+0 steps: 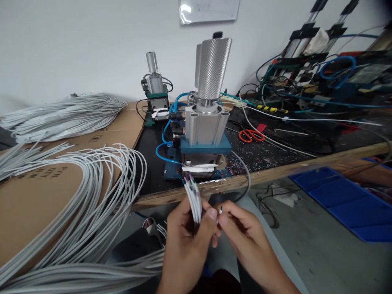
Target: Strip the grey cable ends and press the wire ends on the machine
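Observation:
My left hand (190, 241) is closed around a small bundle of white cables (193, 201), whose upper ends stand up and show thin coloured wires. Close beside it on the right, my right hand (241, 232) pinches the tip of one cable (221, 211), with a short dark end poking out between thumb and forefinger. Both hands are in front of the table edge, just below a pneumatic press (205, 126) with a knurled silver cylinder on top. White strips lie at the press's lower jaw. The lower run of the held cables is hidden by my hands.
Coiled white cables (101, 175) lie on cardboard (45, 204) at left, with another bundle (70, 116) behind. A smaller press (155, 92) stands farther back. Orange-handled scissors (251, 136) rest on the black tabletop among scraps. Several machines with blue hoses (337, 69) crowd the right. A blue panel (346, 204) is below.

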A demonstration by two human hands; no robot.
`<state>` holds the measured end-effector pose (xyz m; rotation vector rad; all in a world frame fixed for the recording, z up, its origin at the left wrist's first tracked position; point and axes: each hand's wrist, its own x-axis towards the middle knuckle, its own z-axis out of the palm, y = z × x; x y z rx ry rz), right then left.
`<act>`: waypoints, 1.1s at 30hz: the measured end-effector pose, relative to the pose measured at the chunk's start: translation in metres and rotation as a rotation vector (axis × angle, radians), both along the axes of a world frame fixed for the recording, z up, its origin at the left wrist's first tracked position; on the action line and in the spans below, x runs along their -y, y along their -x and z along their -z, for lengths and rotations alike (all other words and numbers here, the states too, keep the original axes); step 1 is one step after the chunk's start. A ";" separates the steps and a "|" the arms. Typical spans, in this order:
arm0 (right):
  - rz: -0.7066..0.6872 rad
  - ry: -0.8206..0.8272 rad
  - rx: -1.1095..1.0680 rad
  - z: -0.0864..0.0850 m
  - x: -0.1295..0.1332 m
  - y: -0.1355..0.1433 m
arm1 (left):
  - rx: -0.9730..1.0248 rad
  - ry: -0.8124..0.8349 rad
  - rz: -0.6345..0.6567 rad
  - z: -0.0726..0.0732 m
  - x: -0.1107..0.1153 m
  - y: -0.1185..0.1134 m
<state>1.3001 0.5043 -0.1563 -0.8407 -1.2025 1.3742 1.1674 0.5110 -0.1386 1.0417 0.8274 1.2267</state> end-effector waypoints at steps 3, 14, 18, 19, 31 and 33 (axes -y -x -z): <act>0.023 0.003 0.076 0.002 0.002 -0.006 | -0.056 -0.025 0.075 -0.004 0.000 0.000; -0.372 -0.289 0.596 -0.031 -0.017 -0.046 | -0.376 -0.236 0.150 -0.008 0.000 0.010; -0.462 -0.346 0.691 -0.029 -0.013 -0.044 | -0.470 -0.201 0.349 -0.007 -0.002 0.014; -0.397 -0.293 0.619 -0.024 -0.010 -0.039 | -0.443 -0.162 0.310 -0.006 -0.002 0.014; -0.538 -0.288 0.575 -0.019 -0.015 -0.048 | -0.427 -0.046 0.444 -0.007 -0.002 0.021; -0.283 -0.164 0.438 -0.010 -0.010 -0.038 | -0.335 -0.045 0.212 -0.005 -0.003 0.013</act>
